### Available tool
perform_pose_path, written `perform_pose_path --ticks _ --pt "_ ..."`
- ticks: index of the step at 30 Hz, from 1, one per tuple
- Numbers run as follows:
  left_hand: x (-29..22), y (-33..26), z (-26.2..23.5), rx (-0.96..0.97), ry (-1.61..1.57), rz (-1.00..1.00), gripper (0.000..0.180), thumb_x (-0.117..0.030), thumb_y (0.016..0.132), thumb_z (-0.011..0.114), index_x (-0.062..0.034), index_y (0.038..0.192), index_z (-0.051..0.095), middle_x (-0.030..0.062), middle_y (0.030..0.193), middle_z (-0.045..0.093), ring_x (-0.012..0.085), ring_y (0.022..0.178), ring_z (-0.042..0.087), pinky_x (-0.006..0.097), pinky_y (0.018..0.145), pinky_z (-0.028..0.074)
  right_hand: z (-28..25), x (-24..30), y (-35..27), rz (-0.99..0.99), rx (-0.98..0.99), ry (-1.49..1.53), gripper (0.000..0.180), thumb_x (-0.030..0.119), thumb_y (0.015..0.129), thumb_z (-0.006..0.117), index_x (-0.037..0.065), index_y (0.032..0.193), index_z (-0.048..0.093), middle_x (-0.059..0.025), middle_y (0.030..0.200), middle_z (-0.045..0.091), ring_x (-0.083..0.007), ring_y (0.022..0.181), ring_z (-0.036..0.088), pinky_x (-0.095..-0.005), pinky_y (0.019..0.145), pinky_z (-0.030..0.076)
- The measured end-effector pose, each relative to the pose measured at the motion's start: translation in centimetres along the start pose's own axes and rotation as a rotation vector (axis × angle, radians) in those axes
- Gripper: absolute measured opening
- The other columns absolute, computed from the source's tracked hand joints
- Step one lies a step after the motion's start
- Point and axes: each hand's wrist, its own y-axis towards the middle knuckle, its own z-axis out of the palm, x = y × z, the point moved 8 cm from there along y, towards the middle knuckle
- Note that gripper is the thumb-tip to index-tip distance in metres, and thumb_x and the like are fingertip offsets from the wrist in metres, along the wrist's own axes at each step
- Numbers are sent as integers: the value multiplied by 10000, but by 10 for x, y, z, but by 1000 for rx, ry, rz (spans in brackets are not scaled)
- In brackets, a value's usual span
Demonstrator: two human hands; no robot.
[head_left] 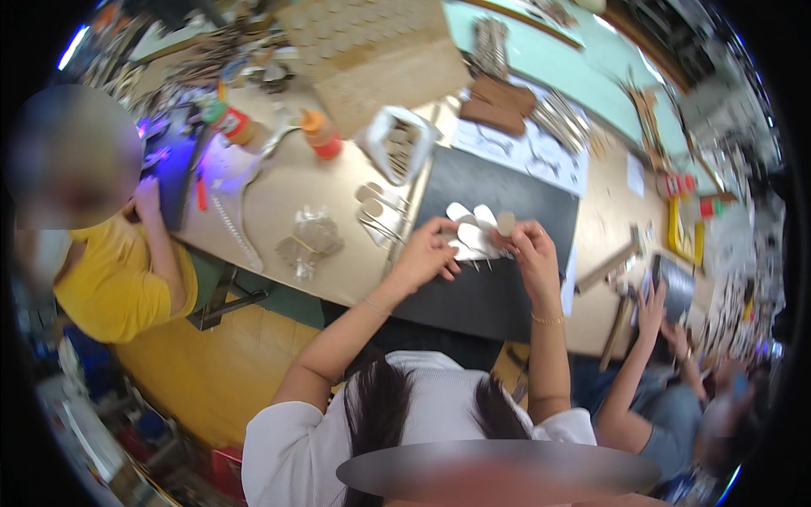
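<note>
Over the black mat, my right hand pinches a small beige rounded piece between thumb and fingers. My left hand is just left of a cluster of white oval pieces, its fingers loosely bent and apart, the index fingertip near the leftmost ones. The white pieces overlap like a fan, and thin pins or stems show below them. Whether the left fingertips touch them is hard to see. Left of the mat lie a few beige round-ended pieces with thin metal rods.
A white bag of small pieces, an orange-capped bottle and a clear plastic packet are to the left. Brown blocks rest on printed sheets beyond the mat. Co-workers sit left, in a yellow shirt, and right.
</note>
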Motion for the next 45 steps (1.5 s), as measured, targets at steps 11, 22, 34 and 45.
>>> perform_pose_path --ticks 11,22,34,45 --pt "-7 -5 5 -8 90 -13 359 -11 900 555 -43 1252 494 91 773 590 109 548 572 224 433 495 14 -8 -5 35 59 76 164 145 985 564 -18 998 549 -133 1063 639 -195 1004 651 -316 936 517" --pt "-13 -24 12 173 182 -103 480 -15 889 562 -17 1356 454 33 720 567 81 496 548 197 410 448 17 -30 9 120 69 0 180 170 979 578 -10 990 565 -72 1019 634 -118 940 617 -291 891 517" --pt "-36 -52 -18 118 168 58 320 -31 900 610 36 1212 592 68 853 626 123 700 661 225 604 544 34 22 -19 75 302 -74 106 122 949 600 33 910 559 -79 983 641 -150 905 646 -257 764 494" --pt "-20 -65 5 398 89 -157 258 -16 893 578 29 1142 622 64 847 637 113 704 651 231 630 540 26 -35 1 166 243 -63 97 134 938 628 48 911 590 -41 1106 648 -81 911 538 -238 845 417"
